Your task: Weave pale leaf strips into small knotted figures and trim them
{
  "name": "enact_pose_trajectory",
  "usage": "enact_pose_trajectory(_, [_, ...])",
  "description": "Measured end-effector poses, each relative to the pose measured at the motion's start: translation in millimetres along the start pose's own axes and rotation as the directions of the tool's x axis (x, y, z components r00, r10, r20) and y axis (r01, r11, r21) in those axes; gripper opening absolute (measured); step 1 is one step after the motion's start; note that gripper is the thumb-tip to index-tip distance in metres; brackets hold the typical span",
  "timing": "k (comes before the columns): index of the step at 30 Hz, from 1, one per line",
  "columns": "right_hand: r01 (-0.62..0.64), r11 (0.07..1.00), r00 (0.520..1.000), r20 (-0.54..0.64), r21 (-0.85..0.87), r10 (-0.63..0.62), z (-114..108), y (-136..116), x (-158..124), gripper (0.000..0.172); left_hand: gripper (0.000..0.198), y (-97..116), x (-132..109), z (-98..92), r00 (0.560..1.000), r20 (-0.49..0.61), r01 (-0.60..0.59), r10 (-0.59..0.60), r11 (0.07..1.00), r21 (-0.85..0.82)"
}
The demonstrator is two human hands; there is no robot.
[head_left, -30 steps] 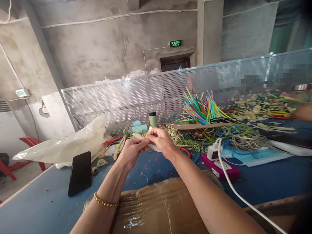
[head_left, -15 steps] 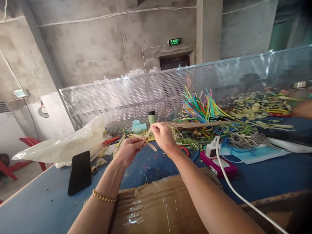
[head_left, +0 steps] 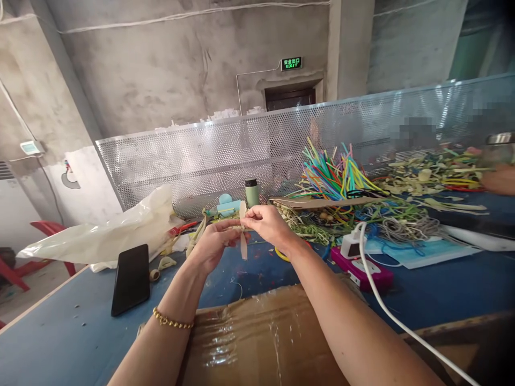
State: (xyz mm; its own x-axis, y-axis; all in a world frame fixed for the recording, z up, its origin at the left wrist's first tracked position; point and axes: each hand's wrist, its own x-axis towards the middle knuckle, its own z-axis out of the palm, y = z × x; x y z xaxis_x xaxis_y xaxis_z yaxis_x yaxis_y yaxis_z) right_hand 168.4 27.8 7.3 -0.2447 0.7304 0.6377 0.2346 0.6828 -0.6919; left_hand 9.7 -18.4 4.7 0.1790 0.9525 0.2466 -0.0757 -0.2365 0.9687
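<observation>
Where left hand [head_left: 213, 244] meets right hand [head_left: 269, 226], fingers [head_left: 252, 213] pinching pale strip [head_left: 244, 250]; blue table [head_left: 263, 271] beneath.

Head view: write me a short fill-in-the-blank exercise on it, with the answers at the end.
1. Of the left hand and right hand, both at a pale strip, the one with a beaded bracelet at its wrist is the ____ hand.
2. The black phone lies on a table whose top is ____.
3. The lit green sign reads, in English, ____.

Missing words: left; blue; EXIT.
</observation>
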Motion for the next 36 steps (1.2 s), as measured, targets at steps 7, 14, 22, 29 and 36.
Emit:
enact_pose_trajectory(7, [0.001,1.000,1.000,-0.007,0.027,0.000,4,-3,-1,0.010,0.019,-4,1,7.9,0.986,-0.127,-0.106,0.109,0.994,0.035])
enact_pose_trajectory(14, [0.058,0.995,0.998,0.001,0.080,-0.058,6,-5,-1,0.012,0.013,-2,-2,8.3,0.991,-0.100,-0.094,0.093,0.996,-0.003])
enact_pose_trajectory(22, [0.125,0.991,0.992,-0.033,0.046,-0.124,5,-12,-2,0.013,0.013,5,-6,5.5,0.999,0.007,-0.038,0.038,0.999,0.027])
enact_pose_trajectory(29, [0.177,0.984,0.982,-0.070,0.020,-0.175,9,-10,-3,0.012,0.011,2,-4,5.0,0.999,0.005,-0.044,0.044,0.999,0.022])
enact_pose_trajectory(36, [0.068,0.995,0.996,-0.071,0.077,-0.063,7,0,3,0.011,0.015,1,-2,5.8,0.996,0.050,-0.071,0.074,0.996,-0.063])
